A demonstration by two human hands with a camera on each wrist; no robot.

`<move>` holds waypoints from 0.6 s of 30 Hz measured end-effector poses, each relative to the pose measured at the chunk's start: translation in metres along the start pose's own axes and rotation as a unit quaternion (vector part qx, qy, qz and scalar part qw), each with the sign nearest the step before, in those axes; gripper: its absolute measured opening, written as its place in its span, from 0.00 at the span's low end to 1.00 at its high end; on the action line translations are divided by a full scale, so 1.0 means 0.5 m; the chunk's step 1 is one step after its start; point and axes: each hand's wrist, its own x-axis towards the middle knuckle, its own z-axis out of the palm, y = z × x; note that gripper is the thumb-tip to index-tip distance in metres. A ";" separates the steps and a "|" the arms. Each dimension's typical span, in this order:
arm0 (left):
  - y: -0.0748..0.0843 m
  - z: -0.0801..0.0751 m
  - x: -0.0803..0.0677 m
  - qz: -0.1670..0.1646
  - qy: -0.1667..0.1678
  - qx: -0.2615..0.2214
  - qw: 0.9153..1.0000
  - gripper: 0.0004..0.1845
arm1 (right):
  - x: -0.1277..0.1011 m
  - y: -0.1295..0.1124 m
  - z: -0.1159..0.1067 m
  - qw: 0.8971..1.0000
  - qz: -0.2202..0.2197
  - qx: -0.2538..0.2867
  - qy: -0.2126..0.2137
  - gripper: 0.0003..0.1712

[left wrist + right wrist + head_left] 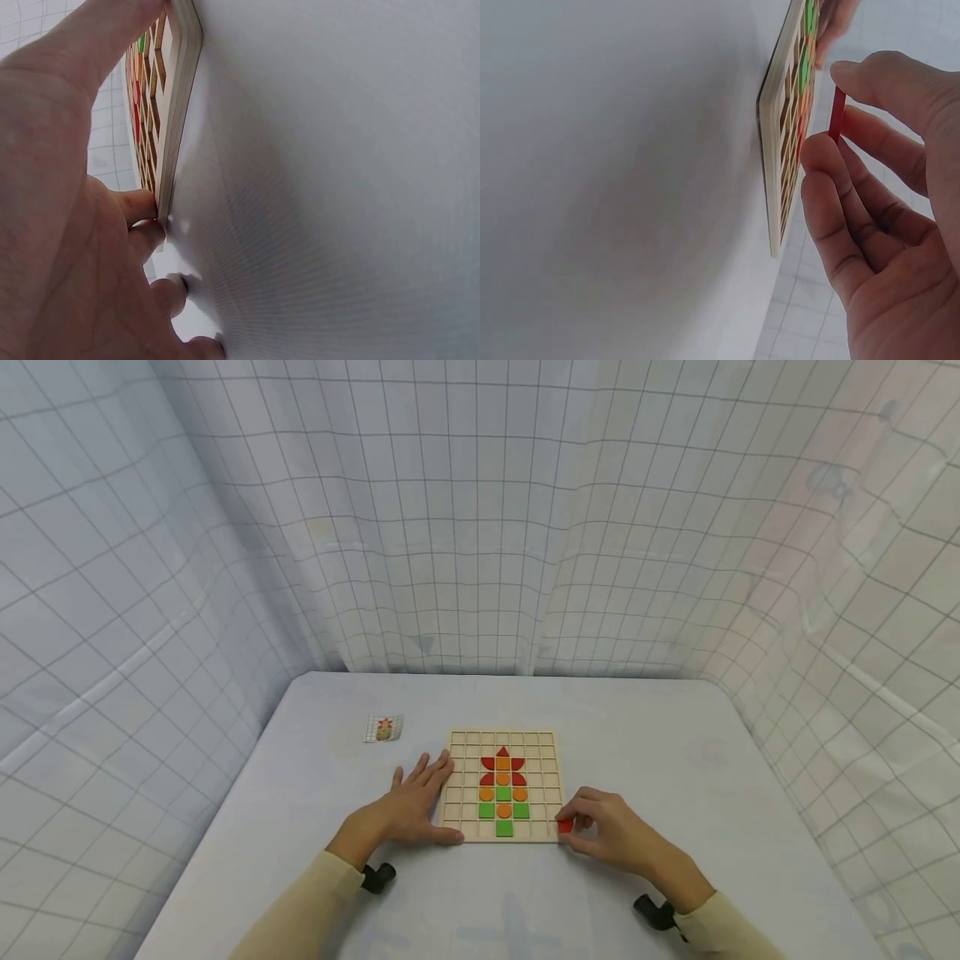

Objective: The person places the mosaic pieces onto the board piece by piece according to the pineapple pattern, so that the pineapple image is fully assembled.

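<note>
A square wooden grid board (pixel 538 781) lies on the table. Down its middle run several flat pieces: a red triangle (pixel 503 752) at the top, red curved pieces (pixel 517 764), orange circles (pixel 487 794) and green squares (pixel 504 828). With fingers spread, my left hand (pixel 405 810) rests at the board's left side, thumb at its front left corner, index finger on its left edge. Between thumb and fingertips my right hand (pixel 615 833) pinches a red piece (pixel 838 116), held at the board's front right corner. In the right wrist view the piece shows edge-on, above the board's surface; its full outline is hidden.
A small printed card (pixel 384 728) with a coloured figure on a grid lies behind my left hand. The table (pixel 637 718) has a white cover. White grid-patterned curtains (pixel 480 568) stand at its back and both sides.
</note>
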 end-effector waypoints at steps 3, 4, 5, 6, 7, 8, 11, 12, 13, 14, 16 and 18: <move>0.000 0.001 0.000 0.000 0.001 -0.002 1.000 0.73 | 0.009 -0.006 0.007 1.000 -0.006 0.000 0.001 0.14; 0.000 0.001 0.000 0.000 0.001 -0.002 1.000 0.73 | 0.012 -0.009 0.009 1.000 -0.002 0.001 0.000 0.13; 0.000 0.001 0.001 0.000 0.001 -0.002 1.000 0.73 | 0.015 -0.011 0.011 1.000 0.001 0.002 -0.002 0.13; 0.000 0.001 0.001 0.001 0.002 -0.004 1.000 0.73 | 0.018 -0.013 0.014 1.000 0.004 0.004 -0.004 0.13; 0.001 0.001 0.001 0.002 0.002 -0.004 1.000 0.73 | 0.021 -0.015 0.017 1.000 0.005 0.006 -0.005 0.13; 0.000 0.001 0.001 0.002 0.002 -0.004 1.000 0.73 | 0.024 -0.016 0.020 1.000 0.009 0.007 -0.007 0.13; -0.001 0.001 0.003 0.003 0.001 -0.006 1.000 0.73 | 0.033 -0.021 0.027 1.000 0.007 0.013 -0.011 0.13; -0.001 0.001 0.003 0.003 0.000 -0.006 1.000 0.73 | 0.036 -0.022 0.029 1.000 0.003 0.013 -0.011 0.13; -0.002 0.001 0.003 0.003 -0.001 -0.004 1.000 0.73 | 0.039 -0.024 0.032 1.000 -0.001 0.011 -0.011 0.13; -0.003 0.001 0.004 0.003 -0.001 -0.004 1.000 0.73 | 0.042 -0.025 0.034 1.000 -0.002 0.010 -0.011 0.13; -0.004 0.000 0.004 0.004 -0.001 -0.003 1.000 0.73 | 0.049 -0.029 0.038 1.000 -0.008 0.007 -0.011 0.12; -0.005 0.000 0.004 0.004 -0.001 -0.001 1.000 0.73 | 0.055 -0.034 0.042 1.000 -0.008 0.005 -0.014 0.12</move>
